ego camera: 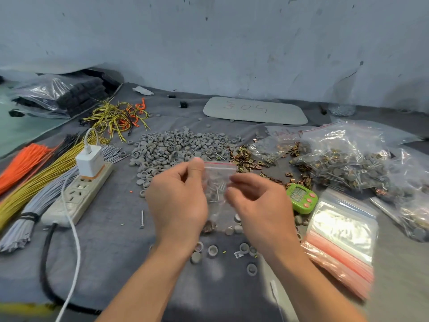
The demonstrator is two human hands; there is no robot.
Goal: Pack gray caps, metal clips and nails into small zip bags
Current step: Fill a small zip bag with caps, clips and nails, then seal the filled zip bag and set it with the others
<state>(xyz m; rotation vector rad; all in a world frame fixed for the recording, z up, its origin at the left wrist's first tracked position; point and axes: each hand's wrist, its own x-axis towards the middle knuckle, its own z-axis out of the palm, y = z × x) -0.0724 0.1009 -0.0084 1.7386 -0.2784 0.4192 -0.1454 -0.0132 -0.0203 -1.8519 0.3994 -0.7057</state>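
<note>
While both hands hovered above the middle of the gray cloth [111, 247], a small zip bag [217, 182] with a red seal strip hung between them, clear enough to show a few nails [220, 185] inside. The left hand [178, 201] pinched the bag's top left corner, its thumb pressed on the seal. The right hand [260, 205] had its fingers curled at the bag's right edge, but it was too blurred for me to tell whether they gripped it. Just behind the bag lay a wide heap of gray caps [181, 147], and touching that heap on its right was a smaller heap of brass-coloured metal clips [243, 159]. More caps lay loose on the cloth under the wrists, and a single nail [141, 219] lay left of the left hand. Near the right hand sat a green timer [301, 198], just beside a stack of empty zip bags [341, 233]. Farther right, large clear bags [348, 159] held a mix of nails, caps and clips. On the left lay a power strip [79, 194] with a white charger [90, 160] plugged into it, alongside orange, yellow and gray wire bundles [34, 182]. A pale board [255, 110] with handwriting lay at the cloth's far edge.
</note>
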